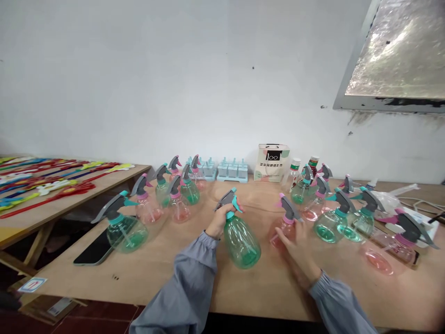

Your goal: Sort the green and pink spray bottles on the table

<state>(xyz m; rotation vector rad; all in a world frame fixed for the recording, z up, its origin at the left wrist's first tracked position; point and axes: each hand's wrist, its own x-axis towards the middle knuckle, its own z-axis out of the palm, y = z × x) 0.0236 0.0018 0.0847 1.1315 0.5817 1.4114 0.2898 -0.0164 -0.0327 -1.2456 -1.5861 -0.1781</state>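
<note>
Left hand (219, 220) grips the tilted green bottle (241, 241); right hand (301, 248), grasping the pink bottle (285, 225) right of it, should squeeze lightly.

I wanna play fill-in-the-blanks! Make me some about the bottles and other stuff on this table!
1. The left hand holds a spray bottle with a ____ body.
2. The right hand touches another spray bottle with a ____ body.
3. The phone lies toward the table's ____ end.
4. Behind the paper bag is a pale ____.

Missing words: green; pink; left; wall.
</note>
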